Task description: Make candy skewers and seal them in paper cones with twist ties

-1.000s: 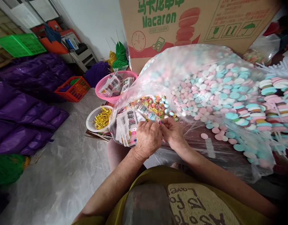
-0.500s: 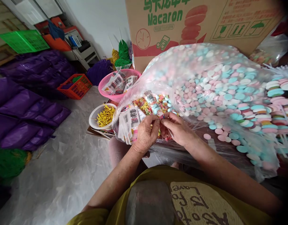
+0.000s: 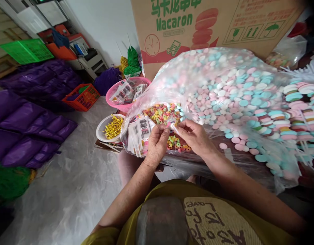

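Observation:
In front of me a small clear candy packet [image 3: 171, 121] is pinched at its near end. My left hand [image 3: 157, 142] is closed on it with thumb and fingertips. Opposite, my right hand [image 3: 194, 137] also grips the packet, its fingers curled and partly hiding it. Ring-shaped colourful candies [image 3: 160, 114] lie under and behind the hands on clear plastic. Beside my left hand is a fanned stack of printed clear bags [image 3: 139, 134]. A white bowl of gold twist ties [image 3: 113, 127] stands further left.
A big clear bag of pastel candy discs [image 3: 231, 92] spreads to the right, near macaron-like candy skewers [image 3: 287, 126]. Behind stands a Macaron carton [image 3: 152, 64]. A pink basket [image 3: 116, 104] holds filled packets. Purple bags [image 3: 26, 132] and an orange crate [image 3: 88, 98] are on the floor.
The packet has turned from lying away from me with its printed label showing to a foreshortened, mostly hidden position. Both hands keep hold of it. My view has shifted slightly.

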`<state>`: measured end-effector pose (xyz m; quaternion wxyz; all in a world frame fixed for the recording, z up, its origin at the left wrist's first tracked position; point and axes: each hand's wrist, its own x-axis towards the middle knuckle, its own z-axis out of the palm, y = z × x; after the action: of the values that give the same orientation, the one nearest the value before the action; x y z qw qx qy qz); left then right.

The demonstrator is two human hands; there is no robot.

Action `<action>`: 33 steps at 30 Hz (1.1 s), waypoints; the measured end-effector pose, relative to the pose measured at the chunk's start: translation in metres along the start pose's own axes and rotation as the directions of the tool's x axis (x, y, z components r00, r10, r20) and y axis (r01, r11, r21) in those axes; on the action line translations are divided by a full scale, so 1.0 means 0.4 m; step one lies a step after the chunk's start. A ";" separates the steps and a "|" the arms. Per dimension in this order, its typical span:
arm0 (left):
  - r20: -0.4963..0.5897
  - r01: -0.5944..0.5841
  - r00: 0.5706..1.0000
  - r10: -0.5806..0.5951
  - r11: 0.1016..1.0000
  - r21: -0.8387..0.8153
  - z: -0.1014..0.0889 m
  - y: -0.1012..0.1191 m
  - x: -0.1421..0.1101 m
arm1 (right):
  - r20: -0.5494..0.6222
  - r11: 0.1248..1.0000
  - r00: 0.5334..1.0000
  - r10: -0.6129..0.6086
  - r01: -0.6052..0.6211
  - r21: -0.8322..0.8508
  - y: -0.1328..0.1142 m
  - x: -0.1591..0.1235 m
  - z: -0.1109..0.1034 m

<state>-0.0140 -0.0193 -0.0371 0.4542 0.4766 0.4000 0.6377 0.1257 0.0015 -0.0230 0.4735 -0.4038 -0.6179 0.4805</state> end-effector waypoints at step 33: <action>-0.171 0.253 0.956 -0.237 0.964 0.077 0.006 0.003 -0.030 | 0.380 0.434 0.797 -0.469 0.582 -0.687 0.042 -0.039 0.031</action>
<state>-0.0102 -0.0308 -0.0383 0.4722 0.3920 0.5219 0.5924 0.1178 -0.0124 -0.0434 0.3345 -0.3212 -0.8858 0.0182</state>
